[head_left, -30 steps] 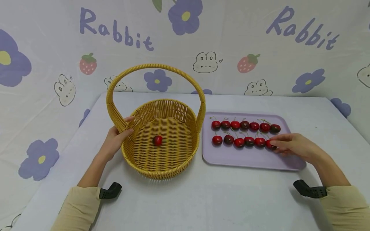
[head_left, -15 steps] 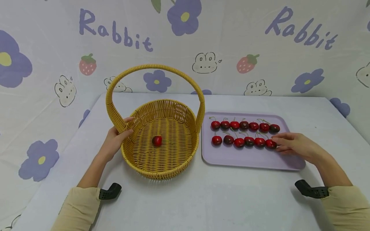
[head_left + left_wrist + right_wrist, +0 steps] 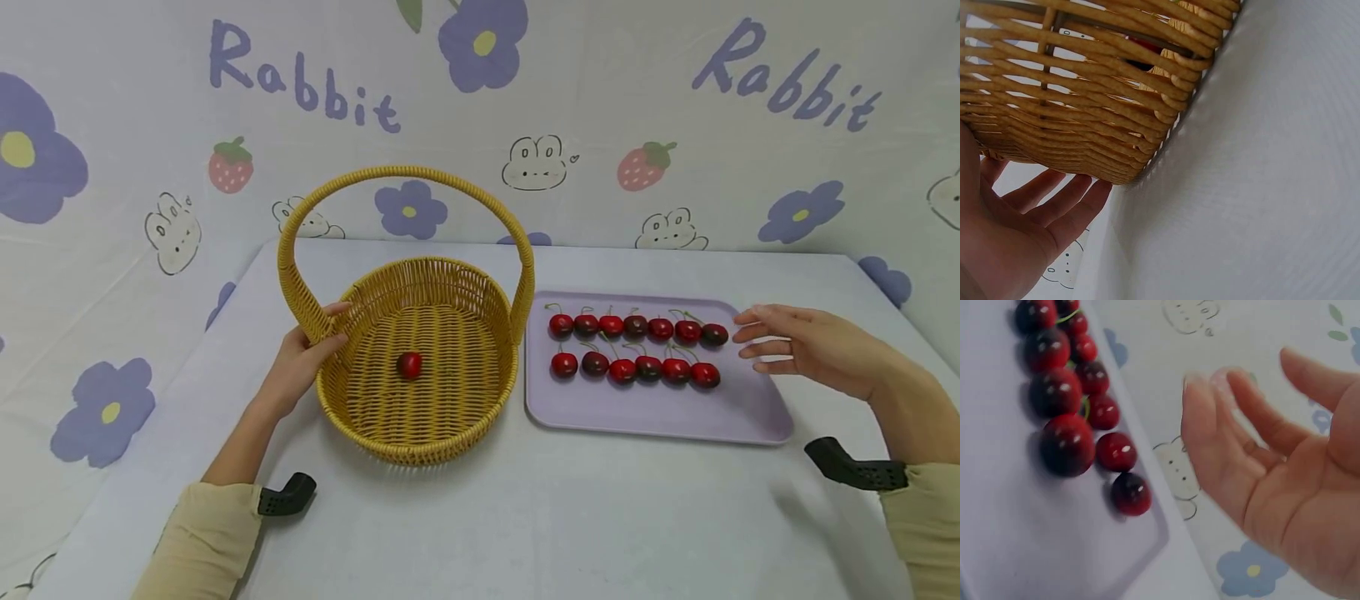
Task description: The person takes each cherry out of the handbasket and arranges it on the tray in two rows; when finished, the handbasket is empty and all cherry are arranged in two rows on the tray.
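Observation:
My left hand (image 3: pixel 294 367) holds the yellow wicker basket (image 3: pixel 420 454) by its left rim, at the foot of the tall handle. From the left wrist view, the fingers (image 3: pixel 1075 209) lie along the outside of the woven wall. One dark red cherry (image 3: pixel 409 365) lies on the basket floor. Two rows of cherries with green stems, such as the end cherry (image 3: pixel 705 375) of the front row, lie on a lilac tray (image 3: pixel 645 415). Just off the tray's right end hovers my right hand (image 3: pixel 832 346), fingers spread and holding nothing; the back row's end cherry (image 3: pixel 1130 494) is nearest.
A white cloth covers the table (image 3: pixel 480 525), with the basket left of the tray. Behind hangs a printed backdrop (image 3: pixel 585 100) of rabbits, flowers and strawberries. The basket's handle (image 3: pixel 408 172) arches high above it.
My right hand has let go of the front row's end cherry and drawn away to the right and back, lifting off the tray. That cherry stays in its row. The left hand holds still.

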`<state>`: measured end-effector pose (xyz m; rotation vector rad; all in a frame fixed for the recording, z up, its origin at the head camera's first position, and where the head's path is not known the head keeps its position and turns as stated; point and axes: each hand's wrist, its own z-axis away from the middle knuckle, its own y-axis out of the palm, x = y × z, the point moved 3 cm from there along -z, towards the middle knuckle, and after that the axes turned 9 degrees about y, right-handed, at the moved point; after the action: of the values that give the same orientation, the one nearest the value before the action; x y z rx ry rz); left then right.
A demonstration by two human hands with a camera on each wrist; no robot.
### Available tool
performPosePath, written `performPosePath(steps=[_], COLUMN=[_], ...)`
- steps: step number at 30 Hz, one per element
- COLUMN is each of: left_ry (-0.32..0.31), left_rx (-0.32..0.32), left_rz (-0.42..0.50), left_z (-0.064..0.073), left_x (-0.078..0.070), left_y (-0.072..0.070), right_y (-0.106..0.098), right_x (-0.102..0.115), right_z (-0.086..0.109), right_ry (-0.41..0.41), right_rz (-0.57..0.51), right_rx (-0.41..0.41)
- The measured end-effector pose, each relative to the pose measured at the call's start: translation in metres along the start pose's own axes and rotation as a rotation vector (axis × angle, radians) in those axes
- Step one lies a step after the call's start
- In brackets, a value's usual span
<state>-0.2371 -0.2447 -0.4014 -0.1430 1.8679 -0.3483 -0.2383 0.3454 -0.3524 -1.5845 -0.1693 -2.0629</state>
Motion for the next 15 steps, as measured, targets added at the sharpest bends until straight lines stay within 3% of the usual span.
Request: performPosePath(steps=[4,7,10,15], left_ry=[-0.002,0.0,0.0,-0.006], left_rx=[-0.002,0.001,0.001,0.0], left_rz=[-0.005,-0.002,-0.001,0.004], left_z=[-0.001,-0.001,-0.001,0.0], left_x=[0.0,-0.001,-0.002,0.0], left_y=[0.0,0.0,0.0,0.0], right_y=[0.008,0.017,0.026,0.045], right_x=[0.02,0.031,0.038,0.051], right_z=[0.003,0.003,0.002,-0.005], right_ry=[-0.222,-0.331,-0.424,-0.534], right_rz=[-0.305,-0.473,-0.574,-0.727], right_rx=[0.321,0.476,0.523,0.497])
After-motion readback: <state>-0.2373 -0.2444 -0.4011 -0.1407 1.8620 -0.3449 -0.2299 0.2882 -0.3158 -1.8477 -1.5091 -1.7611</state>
